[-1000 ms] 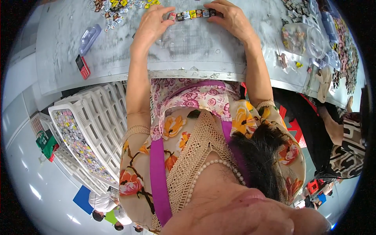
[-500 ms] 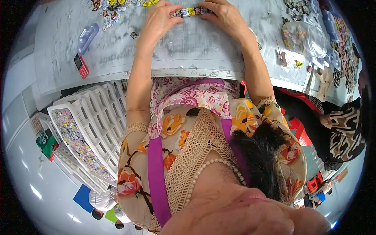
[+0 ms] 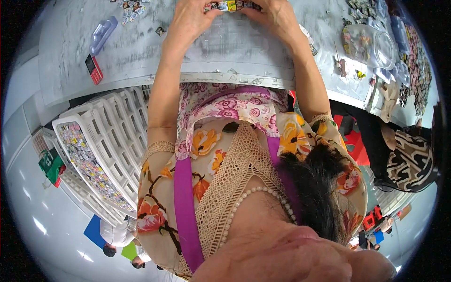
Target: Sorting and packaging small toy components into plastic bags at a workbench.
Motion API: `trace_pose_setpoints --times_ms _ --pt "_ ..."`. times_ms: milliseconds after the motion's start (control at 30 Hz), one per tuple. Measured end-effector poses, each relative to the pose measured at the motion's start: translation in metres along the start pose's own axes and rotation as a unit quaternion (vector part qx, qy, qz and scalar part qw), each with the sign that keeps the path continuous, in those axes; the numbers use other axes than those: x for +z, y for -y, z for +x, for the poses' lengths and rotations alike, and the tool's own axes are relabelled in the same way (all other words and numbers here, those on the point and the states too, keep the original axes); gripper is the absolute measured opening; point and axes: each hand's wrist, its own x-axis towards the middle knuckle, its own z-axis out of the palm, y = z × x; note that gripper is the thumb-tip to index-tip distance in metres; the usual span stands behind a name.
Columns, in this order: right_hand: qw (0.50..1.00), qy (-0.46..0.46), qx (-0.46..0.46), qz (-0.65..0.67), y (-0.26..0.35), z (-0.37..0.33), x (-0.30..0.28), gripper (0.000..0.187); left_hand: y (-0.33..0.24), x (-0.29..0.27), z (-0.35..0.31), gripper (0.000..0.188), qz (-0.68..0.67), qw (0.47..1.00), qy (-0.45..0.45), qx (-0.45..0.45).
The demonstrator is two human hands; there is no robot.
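A short row of small wrapped pieces point(image 3: 231, 5), black, white and yellow, lies between my hands at the top edge of the picture. My left hand point(image 3: 190, 21) closes on the left end of the row, its thumb along the near side. Against the right end presses my right hand point(image 3: 278, 21), thumb and fingers bent round it. The upper fingers of both hands are partly cut off by the picture's edge. One loose dark piece point(image 3: 160, 31) lies on the grey table point(image 3: 230, 56), left of my left wrist.
On the left are a lilac plastic tray point(image 3: 103, 35), a red phone point(image 3: 94, 70) and scattered small pieces point(image 3: 133, 11). A clear jar point(image 3: 369, 46) lies on its side at right, near piled pieces point(image 3: 416, 70). White crates point(image 3: 101, 145) stand below left; another person's patterned sleeve point(image 3: 409, 160) shows right.
Both hands and the row sit higher in the picture, and the whole table view has shifted slightly upward. My grip at both ends of the row stays.
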Motion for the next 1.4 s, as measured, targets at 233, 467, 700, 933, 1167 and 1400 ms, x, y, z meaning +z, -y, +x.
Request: trace_pose_setpoints --times_ms 233,467,700,933,1167,1400 --pt "0.998 0.06 -0.006 0.036 0.043 -0.003 -0.018 0.024 -0.013 -0.018 -0.038 0.024 -0.01 0.998 0.025 -0.06" --pt "0.994 0.102 0.039 0.028 0.066 -0.026 -0.022 0.023 -0.008 -0.002 -0.071 0.031 0.04 0.999 -0.022 0.005" --pt "0.999 0.031 -0.027 -0.024 0.05 -0.062 0.008 0.031 -0.01 0.012 -0.092 0.03 -0.011 1.0 -0.025 -0.003" --pt "0.999 0.023 -0.041 -0.014 0.043 -0.069 0.013 0.027 -0.006 0.015 -0.094 0.029 -0.022 0.999 -0.034 0.009" --pt "0.997 0.03 -0.06 -0.04 0.046 -0.071 0.013 0.026 -0.003 0.017 -0.095 0.028 0.021 0.999 -0.022 0.043" --pt "0.993 0.019 -0.08 -0.089 0.048 -0.079 0.015 0.03 -0.012 0.027 -0.105 0.031 0.081 0.994 -0.036 0.065"
